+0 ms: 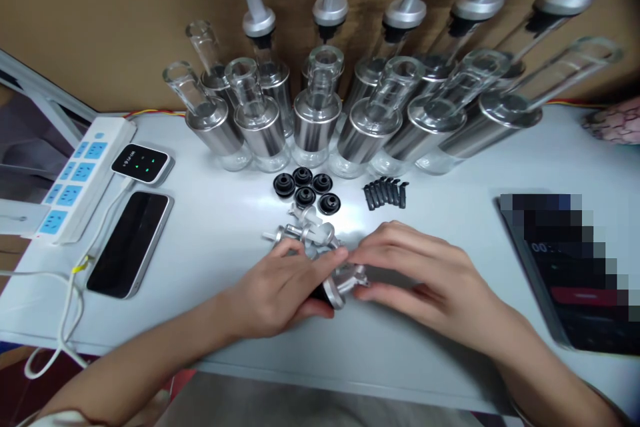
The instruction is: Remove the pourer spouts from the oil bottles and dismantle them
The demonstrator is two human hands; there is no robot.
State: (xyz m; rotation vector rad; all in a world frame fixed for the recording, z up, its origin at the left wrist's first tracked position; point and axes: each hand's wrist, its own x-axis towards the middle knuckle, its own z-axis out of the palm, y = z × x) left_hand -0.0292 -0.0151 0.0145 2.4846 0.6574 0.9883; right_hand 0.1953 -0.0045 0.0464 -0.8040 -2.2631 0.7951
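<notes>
My left hand (273, 290) is closed round a silver pour spout (343, 285) with a black stopper base, held low over the table and pointing right. At the spout's narrow end, the thumb and fingers of my right hand (430, 273) pinch its tip; any small part between them is hidden. Just behind my left fingers lie several loose silver spouts (313, 230), partly covered by the hand. Beyond them are several round black stoppers (305, 196). A row of small black caps (385, 193) lies to their right.
Several glass bottles (317, 120) with steel sleeves stand at the back, the rear ones mostly fitted with spouts. On the left are a power strip (113, 130), a small Wi-Fi device (143, 163), a phone (130, 243) and a white cable (67, 320). A dark tablet (535, 280) lies right.
</notes>
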